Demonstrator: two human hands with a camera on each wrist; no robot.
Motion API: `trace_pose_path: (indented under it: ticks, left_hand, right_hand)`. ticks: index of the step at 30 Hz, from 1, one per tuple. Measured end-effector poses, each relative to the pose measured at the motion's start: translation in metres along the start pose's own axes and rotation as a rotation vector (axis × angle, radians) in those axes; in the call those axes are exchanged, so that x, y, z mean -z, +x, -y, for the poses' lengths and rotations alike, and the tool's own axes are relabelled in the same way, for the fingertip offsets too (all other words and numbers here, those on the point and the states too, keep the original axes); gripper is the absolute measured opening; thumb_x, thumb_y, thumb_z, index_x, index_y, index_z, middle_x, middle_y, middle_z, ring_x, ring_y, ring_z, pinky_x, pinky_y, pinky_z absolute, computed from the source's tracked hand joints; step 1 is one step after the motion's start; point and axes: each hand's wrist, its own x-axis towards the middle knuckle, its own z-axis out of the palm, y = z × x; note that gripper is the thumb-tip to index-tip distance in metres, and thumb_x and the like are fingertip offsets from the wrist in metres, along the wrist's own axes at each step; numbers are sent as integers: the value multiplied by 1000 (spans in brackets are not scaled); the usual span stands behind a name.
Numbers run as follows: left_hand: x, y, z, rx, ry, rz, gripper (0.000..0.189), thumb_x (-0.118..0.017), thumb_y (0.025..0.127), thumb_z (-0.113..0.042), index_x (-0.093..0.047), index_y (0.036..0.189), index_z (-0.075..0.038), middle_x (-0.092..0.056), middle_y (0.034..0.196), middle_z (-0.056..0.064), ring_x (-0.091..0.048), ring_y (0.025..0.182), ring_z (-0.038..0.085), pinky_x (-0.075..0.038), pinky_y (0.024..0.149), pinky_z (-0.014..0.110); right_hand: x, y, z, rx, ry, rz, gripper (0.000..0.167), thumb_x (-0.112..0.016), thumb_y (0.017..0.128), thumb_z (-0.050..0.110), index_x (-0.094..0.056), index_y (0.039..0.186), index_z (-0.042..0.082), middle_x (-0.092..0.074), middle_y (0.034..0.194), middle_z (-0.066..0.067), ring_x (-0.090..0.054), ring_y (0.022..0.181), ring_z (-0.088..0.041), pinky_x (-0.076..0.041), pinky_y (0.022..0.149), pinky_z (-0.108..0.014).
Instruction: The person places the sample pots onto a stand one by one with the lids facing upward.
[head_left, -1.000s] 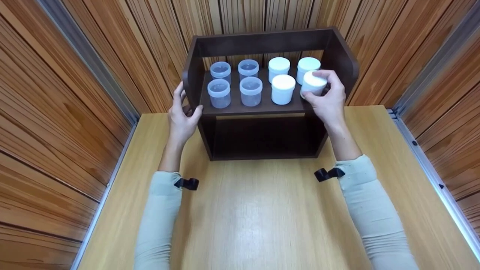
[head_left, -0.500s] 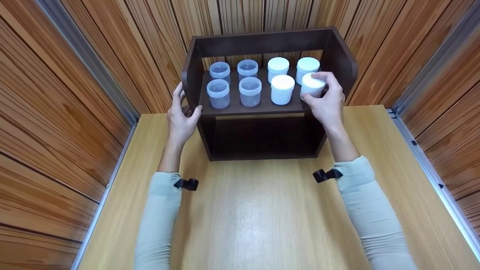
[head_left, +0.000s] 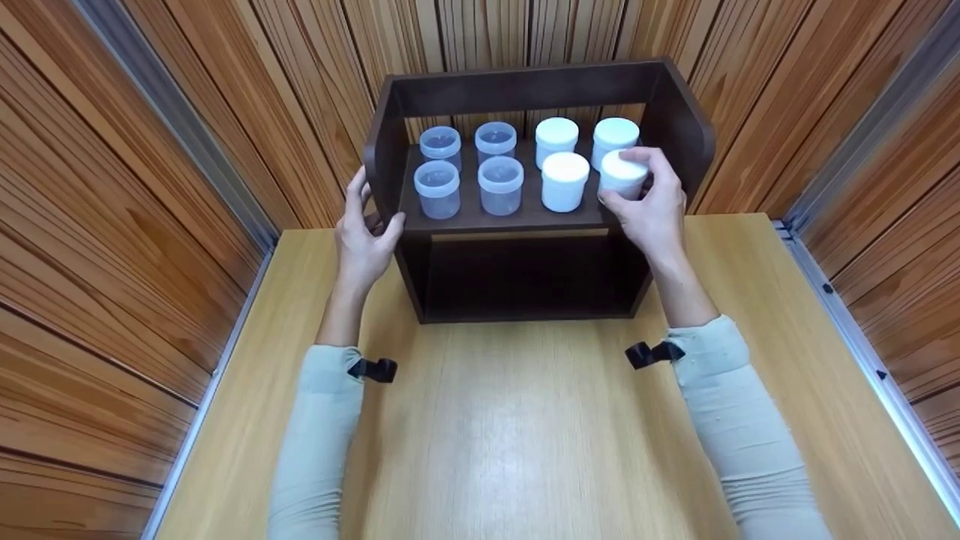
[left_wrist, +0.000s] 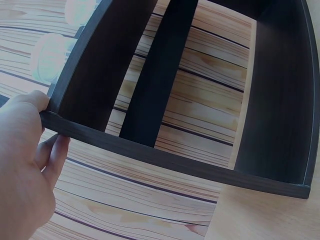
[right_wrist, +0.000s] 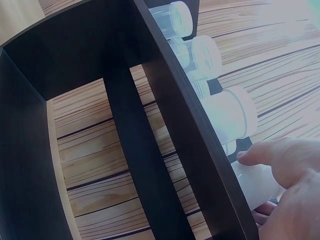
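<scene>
A dark brown two-tier shelf (head_left: 525, 223) stands against the back wall, with two rows of small jars on its upper board. At its left side panel my left hand (head_left: 363, 240) grips the edge, thumb at the front corner and fingers on the outer face; the left wrist view shows this hand (left_wrist: 25, 160) too. My right hand (head_left: 654, 206) holds the front right white-lidded jar (head_left: 621, 180) between thumb and fingers, upright at the upper board. Whether its base touches the board is hidden. In the right wrist view that jar (right_wrist: 254, 182) is partly covered by the hand.
Beside the held jar stands another white-lidded jar (head_left: 564, 184), with two more white-lidded ones behind. Several translucent jars (head_left: 438, 191) fill the left half. The lower compartment (head_left: 529, 277) faces forward. Wood-panelled walls (head_left: 135, 187) enclose the wooden table (head_left: 495, 420).
My right hand has moved slightly left and down with the white-lidded jar, which has gone from a slight tilt to upright. The left hand keeps its grip on the shelf.
</scene>
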Motion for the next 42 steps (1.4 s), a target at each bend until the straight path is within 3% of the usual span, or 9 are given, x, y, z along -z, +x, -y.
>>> trace_pose_path:
  ticks: [12,20,25,36,42]
  left_hand:
    - [0,-1,-1,8,11,-8,77,-74,102,-6,-40,171,-8,-59,167,23,-70,143,42,-66,111,55]
    - [-1,-1,-1,-8,-2,-14,77,-74,102,-6,-40,170,-6,-60,165,23,-63,153,39,-65,113,55]
    - [-2,-1,-2,-10,-6,-12,76,-73,103,-6,-39,170,-6,-58,166,25,-60,155,41,-64,114,58]
    - [-3,-3,-5,27,-1,-5,76,-74,104,-6,-39,171,-10,-59,167,22,-56,160,41,-61,118,58]
    - [-2,-3,-4,6,17,-21,75,-74,104,-6,-40,171,-7,-59,166,22,-56,160,41,-62,117,56]
  right_hand:
    - [2,1,2,-3,-21,22,64,-84,93,2,-58,151,5,-61,164,-15,-55,150,-32,-43,130,-53]
    - [3,0,1,44,-32,3,66,-84,90,1,-57,150,2,-63,160,-17,-58,146,-32,-44,125,-50]
    - [5,-3,1,30,-33,10,73,-84,91,3,-50,156,2,-58,164,-18,-55,150,-32,-44,129,-50]
    - [6,-24,1,34,-11,20,95,-85,91,0,-33,171,4,-43,172,-24,-47,160,-35,-44,136,-52]
    - [8,-40,0,47,19,7,102,-86,92,-2,-27,175,7,-45,169,-24,-47,158,-34,-43,136,-54]
